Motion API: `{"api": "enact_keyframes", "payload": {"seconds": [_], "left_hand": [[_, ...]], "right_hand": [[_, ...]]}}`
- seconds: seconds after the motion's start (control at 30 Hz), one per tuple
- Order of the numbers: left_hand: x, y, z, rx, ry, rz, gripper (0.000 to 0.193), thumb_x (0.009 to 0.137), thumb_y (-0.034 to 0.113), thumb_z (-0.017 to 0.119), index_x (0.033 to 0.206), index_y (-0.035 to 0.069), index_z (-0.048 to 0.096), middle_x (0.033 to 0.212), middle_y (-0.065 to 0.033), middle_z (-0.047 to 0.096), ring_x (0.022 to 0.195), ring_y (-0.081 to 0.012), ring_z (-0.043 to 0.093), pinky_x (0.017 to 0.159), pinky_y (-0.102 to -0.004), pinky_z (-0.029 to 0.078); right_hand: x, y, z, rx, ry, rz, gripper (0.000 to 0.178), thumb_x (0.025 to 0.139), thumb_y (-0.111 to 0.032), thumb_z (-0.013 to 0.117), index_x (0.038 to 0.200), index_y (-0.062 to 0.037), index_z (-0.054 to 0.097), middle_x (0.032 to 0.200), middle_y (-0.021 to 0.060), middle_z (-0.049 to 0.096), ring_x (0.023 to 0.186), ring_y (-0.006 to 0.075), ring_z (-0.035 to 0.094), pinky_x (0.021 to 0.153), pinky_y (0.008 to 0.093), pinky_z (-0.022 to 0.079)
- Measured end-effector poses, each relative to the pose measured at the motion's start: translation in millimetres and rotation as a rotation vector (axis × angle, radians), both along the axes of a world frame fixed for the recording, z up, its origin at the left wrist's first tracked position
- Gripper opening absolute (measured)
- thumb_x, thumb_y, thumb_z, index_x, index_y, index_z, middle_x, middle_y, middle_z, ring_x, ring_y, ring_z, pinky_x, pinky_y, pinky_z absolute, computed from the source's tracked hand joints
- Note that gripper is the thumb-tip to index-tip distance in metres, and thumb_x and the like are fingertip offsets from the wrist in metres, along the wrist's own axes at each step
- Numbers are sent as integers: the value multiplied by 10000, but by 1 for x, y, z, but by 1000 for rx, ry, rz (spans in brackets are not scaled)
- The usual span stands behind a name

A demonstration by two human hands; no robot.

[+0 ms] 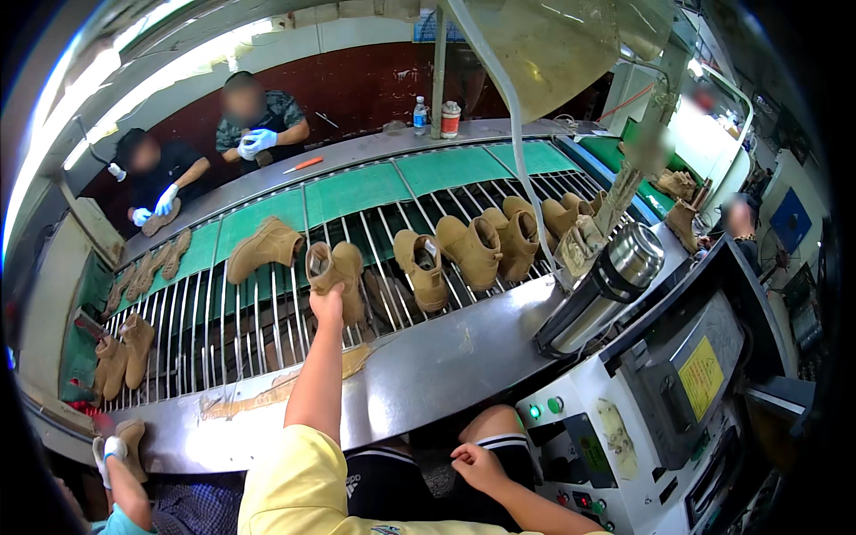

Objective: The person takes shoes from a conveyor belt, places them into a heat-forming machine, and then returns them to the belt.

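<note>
My left hand reaches out over the roller conveyor and is closed on the back of a tan ankle boot. Right beside that boot stands another tan boot; the two touch. A tan boot lies on its side to the left. Farther right, a boot with something shiny inside its opening stands near a pair of boots. Over my lap, my right hand hangs loosely with nothing in it, its fingers slightly bent and apart, next to a white control panel.
A metal ledge borders the conveyor's metal bars, with a steel thermos on it. Green belt runs behind. Soles and boots are at left. Gloved co-workers' hands work across; another gloved hand holds a boot lower left.
</note>
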State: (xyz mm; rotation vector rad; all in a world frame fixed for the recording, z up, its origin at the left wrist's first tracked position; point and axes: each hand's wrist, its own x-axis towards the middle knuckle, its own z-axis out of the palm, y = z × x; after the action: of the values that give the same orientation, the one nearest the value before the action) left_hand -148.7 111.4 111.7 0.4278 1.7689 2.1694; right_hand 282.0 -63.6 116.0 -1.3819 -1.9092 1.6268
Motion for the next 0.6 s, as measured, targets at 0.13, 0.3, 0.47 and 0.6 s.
{"api": "enact_keyframes", "payload": {"seconds": [0.13, 0.3, 0.47, 0.6], "left_hand": [[56, 14, -48, -167, 447, 62, 477, 714, 38, 697, 1158, 4, 527, 1099, -154, 591, 1024, -296, 579, 872, -360, 446], [43, 15, -72, -265, 566, 122, 602, 677, 81, 744, 1218, 9, 489, 1121, -187, 561, 1053, -363, 545, 902, -396, 435], [26, -15, -59, -219, 352, -361, 713, 709, 217, 773, 1309, 34, 434, 1257, -161, 524, 1158, -278, 517, 974, -353, 402], [-42, -52, -97, -334, 302, -319, 448, 792, 273, 709, 1138, 23, 573, 1018, -125, 650, 959, -223, 619, 854, -333, 472]], "right_hand": [[-35, 43, -41, 122, 13, 17, 134, 777, -159, 648, 843, -42, 638, 703, 87, 653, 648, 184, 637, 608, 303, 490], [-138, 137, -33, 433, 13, 160, 81, 781, -157, 624, 781, -76, 618, 671, 87, 634, 597, 247, 615, 562, 341, 480], [-193, 204, -74, 817, -142, 219, 123, 765, -231, 617, 751, -110, 597, 650, 92, 633, 601, 315, 617, 545, 415, 484], [-209, 199, -83, 939, -220, 205, 133, 770, -234, 604, 710, -121, 566, 631, 89, 623, 555, 327, 599, 512, 431, 476]]}}
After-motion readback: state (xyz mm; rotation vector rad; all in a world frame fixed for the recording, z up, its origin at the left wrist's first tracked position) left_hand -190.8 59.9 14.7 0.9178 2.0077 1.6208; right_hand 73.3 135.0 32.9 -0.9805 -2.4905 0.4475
